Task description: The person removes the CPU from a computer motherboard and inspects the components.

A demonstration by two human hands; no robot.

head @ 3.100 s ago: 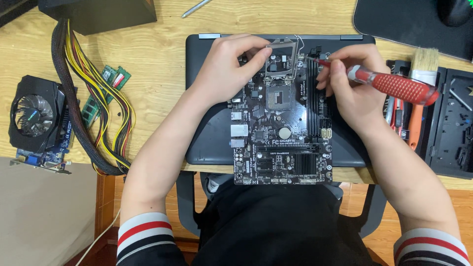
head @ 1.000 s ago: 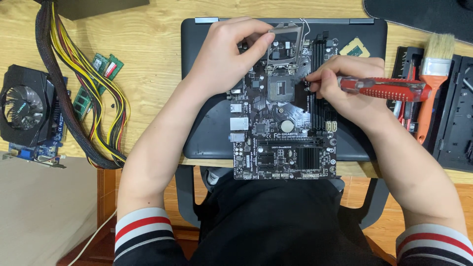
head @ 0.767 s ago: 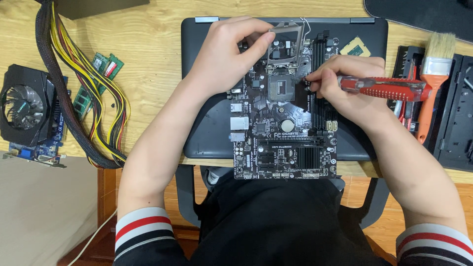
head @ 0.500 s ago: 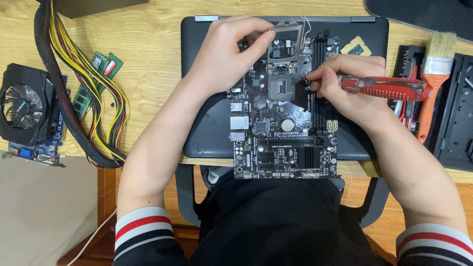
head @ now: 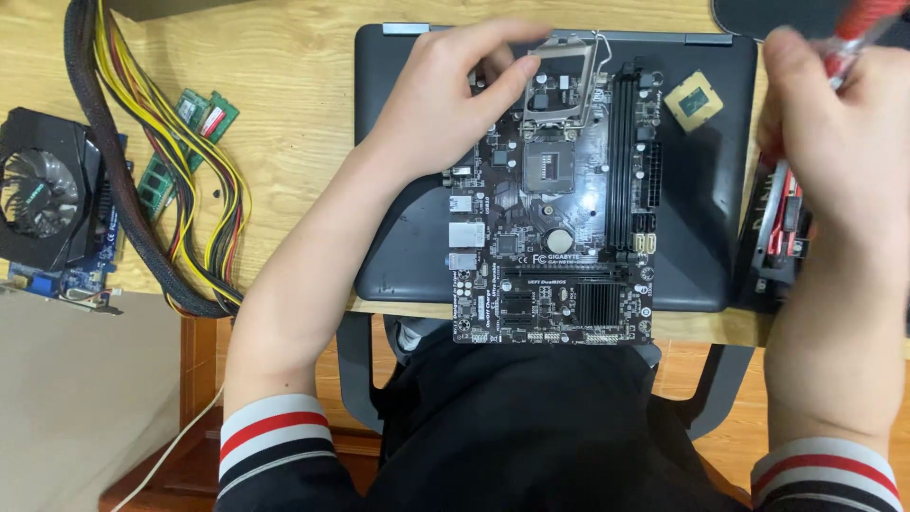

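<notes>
Motherboard [head: 555, 204] laid on closed laptop [head: 701, 190], lower edge past desk [head: 284, 66] rim. Left hand [head: 445, 100] rested on board's upper left, fingers spread, fingertips at raised socket frame [head: 566, 81]; nothing clamped. Socket [head: 550, 163] seen open, empty. Processor chip [head: 693, 100] set on laptop, just beside board's right edge. Right hand [head: 844, 123] lifted at far right, closed on red screwdriver [head: 858, 24]. Tool case [head: 782, 223] partly hidden under right hand, red-handled tools inside.

L hand [head: 445, 104] on motherboard [head: 555, 204], R hand [head: 839, 123] w/ red screwdriver [head: 853, 24], CPU chip [head: 693, 100] beside
</notes>
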